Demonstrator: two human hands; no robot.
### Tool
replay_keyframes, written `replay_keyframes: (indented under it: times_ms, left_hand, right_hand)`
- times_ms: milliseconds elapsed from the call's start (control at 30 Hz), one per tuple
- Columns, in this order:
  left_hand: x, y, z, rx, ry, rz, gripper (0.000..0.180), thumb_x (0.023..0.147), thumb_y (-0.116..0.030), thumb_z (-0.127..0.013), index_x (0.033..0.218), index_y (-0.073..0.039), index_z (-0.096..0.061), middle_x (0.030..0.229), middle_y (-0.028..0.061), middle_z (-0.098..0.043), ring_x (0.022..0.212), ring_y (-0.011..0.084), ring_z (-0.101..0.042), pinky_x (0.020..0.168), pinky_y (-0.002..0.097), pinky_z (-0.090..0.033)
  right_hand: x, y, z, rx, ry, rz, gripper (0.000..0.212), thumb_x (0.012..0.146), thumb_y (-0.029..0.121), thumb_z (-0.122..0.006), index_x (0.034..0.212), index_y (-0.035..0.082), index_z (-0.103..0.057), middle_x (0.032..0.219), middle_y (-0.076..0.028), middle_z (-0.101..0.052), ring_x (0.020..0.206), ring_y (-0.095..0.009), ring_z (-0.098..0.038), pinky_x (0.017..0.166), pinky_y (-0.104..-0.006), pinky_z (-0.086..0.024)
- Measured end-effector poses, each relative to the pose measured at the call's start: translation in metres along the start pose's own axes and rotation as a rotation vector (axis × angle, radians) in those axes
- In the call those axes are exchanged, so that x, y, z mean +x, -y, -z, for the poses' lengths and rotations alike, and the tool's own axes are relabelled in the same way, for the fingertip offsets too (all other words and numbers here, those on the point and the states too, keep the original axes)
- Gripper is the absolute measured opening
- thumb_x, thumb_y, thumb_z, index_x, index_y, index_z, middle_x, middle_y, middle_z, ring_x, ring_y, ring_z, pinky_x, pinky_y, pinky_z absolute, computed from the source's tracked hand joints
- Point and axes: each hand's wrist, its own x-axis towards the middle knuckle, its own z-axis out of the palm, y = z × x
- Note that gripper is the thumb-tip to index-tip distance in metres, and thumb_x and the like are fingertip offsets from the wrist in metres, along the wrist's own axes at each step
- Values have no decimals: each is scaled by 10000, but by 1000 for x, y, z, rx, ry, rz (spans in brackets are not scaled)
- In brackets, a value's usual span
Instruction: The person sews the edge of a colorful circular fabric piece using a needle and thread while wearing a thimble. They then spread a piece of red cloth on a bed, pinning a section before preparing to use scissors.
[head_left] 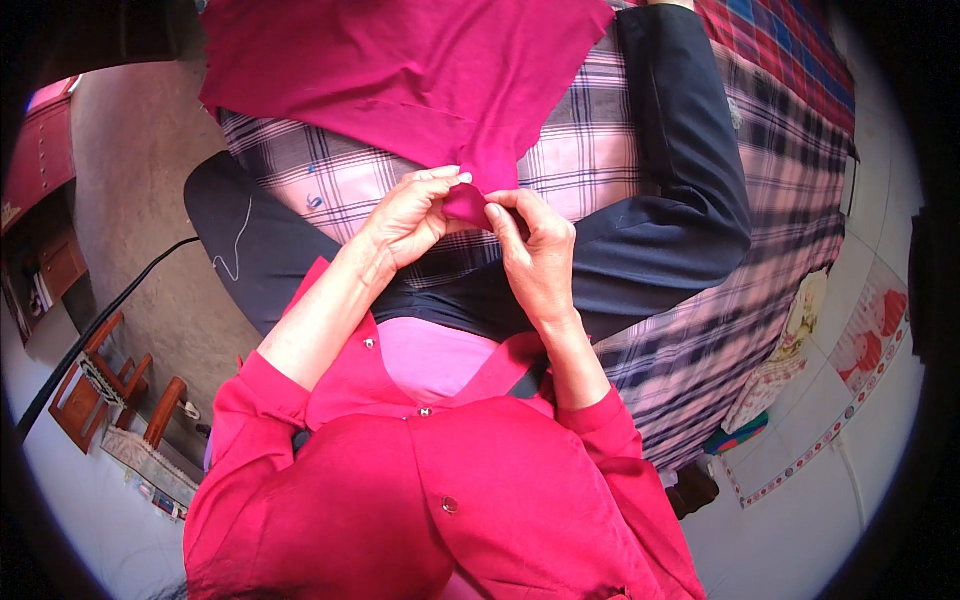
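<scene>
A large piece of magenta fabric (400, 70) spreads out in front of me, and one narrow end of it reaches down to my hands. My left hand (412, 215) pinches the edge of this end between thumb and fingers. Close beside it, my right hand (535, 245) grips the same edge with thumb and forefinger. A short stretch of cloth is held between the two hands. Whether a needle or anything else small is in my fingers, I cannot tell. A pale loose thread (238, 240) lies on my left trouser leg.
I sit cross-legged on a plaid bedspread (700, 370) in pink, white and dark blue. A red checked cloth (790, 50) lies at the far right. Wooden furniture (105, 390) stands on the floor at left, near a black cable (100, 320). Folded cloths (770, 375) lie along the right edge.
</scene>
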Motion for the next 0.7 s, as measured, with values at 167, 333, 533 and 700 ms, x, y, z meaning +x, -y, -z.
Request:
replay_keyframes:
  times_ms: [167, 333, 533, 700]
  left_hand:
    - [2, 2, -4, -9, -64, 5, 254, 999, -213, -546, 1164, -29, -604, 1128, 123, -672, 1054, 233, -656, 950, 475, -539]
    - [4, -1, 3, -66, -6, 46, 473, 1030, -393, -451, 1229, 23, -558, 1166, 164, -665, 1059, 260, -663, 953, 485, -535]
    - [0, -4, -2, -52, -8, 50, 515, 1029, -427, -435, 1247, 24, -552, 1177, 173, -661, 1065, 271, -663, 951, 494, -536]
    - [-4, -2, -6, 99, -89, 12, 367, 1001, -281, -554, 1205, 22, -594, 1181, 149, -658, 1048, 243, -665, 954, 483, -540]
  right_hand:
    - [7, -2, -3, -184, -39, 34, 66, 861, 69, -658, 918, 36, -658, 831, -135, -639, 780, -326, -644, 686, -405, -498]
    - [9, -1, -6, -223, -49, 47, 55, 862, 66, -651, 908, 37, -649, 820, -135, -630, 775, -331, -639, 686, -418, -497]
    - [11, -9, -10, -224, -67, 66, 72, 858, 36, -675, 924, 8, -678, 765, -119, -649, 660, -208, -628, 622, -317, -487]
    - [11, -9, -9, -150, -25, -43, 78, 861, 65, -661, 911, 5, -664, 799, -148, -659, 740, -290, -647, 673, -384, -498]
